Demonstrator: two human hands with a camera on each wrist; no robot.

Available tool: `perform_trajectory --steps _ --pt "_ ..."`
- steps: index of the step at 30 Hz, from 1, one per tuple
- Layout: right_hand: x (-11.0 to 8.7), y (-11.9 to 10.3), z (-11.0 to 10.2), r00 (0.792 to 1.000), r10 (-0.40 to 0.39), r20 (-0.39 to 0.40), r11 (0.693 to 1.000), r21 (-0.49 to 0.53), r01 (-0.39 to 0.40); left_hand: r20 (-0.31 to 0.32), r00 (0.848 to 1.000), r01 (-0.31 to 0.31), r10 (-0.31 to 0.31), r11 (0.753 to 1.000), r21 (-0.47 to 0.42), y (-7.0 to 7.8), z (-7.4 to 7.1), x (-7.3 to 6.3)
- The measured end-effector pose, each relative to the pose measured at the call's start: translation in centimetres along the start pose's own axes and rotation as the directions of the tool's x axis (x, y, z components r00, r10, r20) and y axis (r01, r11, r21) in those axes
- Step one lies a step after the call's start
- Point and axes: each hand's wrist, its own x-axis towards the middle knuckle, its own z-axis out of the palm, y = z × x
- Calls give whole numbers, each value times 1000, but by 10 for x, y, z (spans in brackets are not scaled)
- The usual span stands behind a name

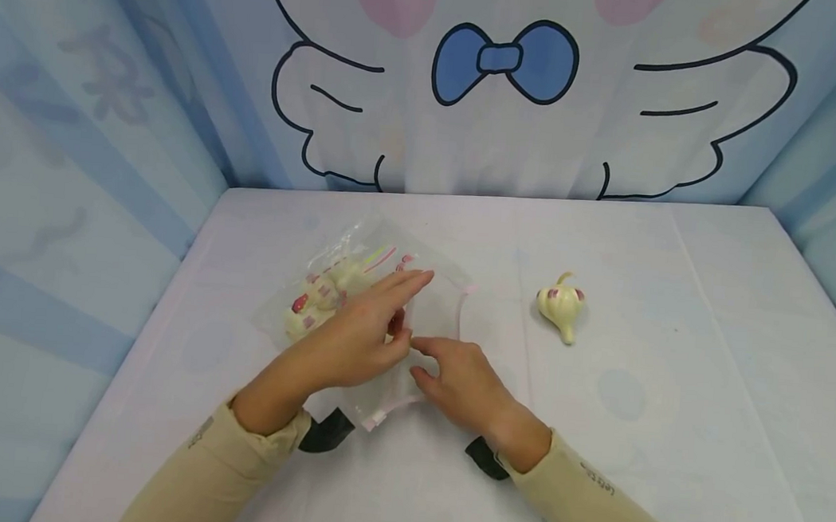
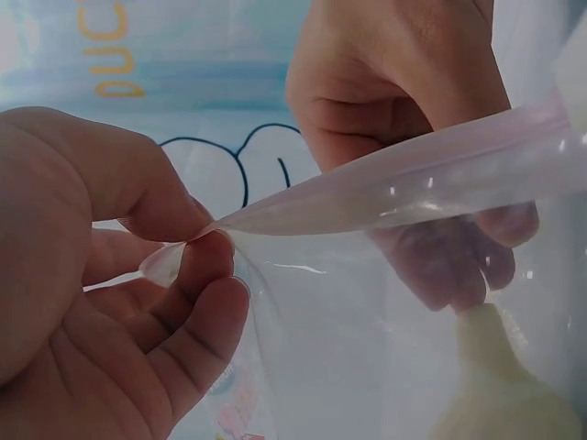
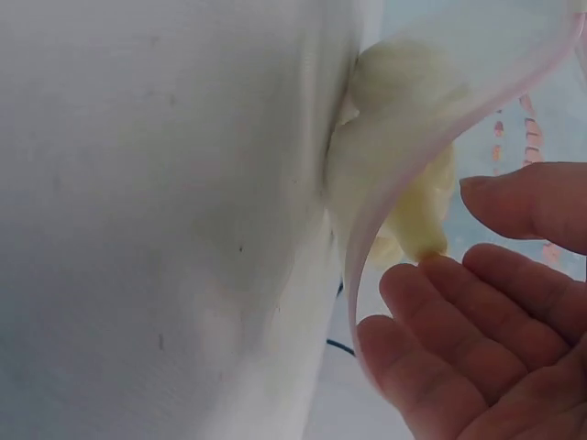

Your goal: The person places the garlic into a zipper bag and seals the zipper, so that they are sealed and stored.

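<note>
A clear zip bag (image 1: 438,314) with a pink zip strip lies on the table, several cream garlic bulbs (image 1: 315,296) with reddish patches inside it. My left hand (image 1: 363,329) reaches over the bag; the left wrist view shows its thumb and forefinger pinching the bag's edge (image 2: 303,209) at the mouth. The mouth gapes around my right hand (image 1: 464,380). In the right wrist view its fingers (image 3: 477,312) are extended inside the mouth, thumb apart, fingertips at the stem of a garlic bulb (image 3: 424,215). Another garlic bulb (image 1: 561,303) lies outside, right of the bag.
A pale cloth covers the table (image 1: 669,388). Printed curtains (image 1: 497,138) rise behind it and on both sides. The bag's zip slider (image 1: 374,420) lies at its near corner. Dark wrist straps (image 1: 327,431) sit below both hands.
</note>
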Motion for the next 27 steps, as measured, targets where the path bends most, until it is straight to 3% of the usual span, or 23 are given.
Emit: perform_trajectory --steps 16,27 --pt "10 -1 0 988 -19 154 998 55 10 22 1000 8 -7 1000 -27 -3 0 -2" --pt "13 0 0 986 60 156 990 114 -79 25 999 23 -22 999 -39 -3 -2 -2"
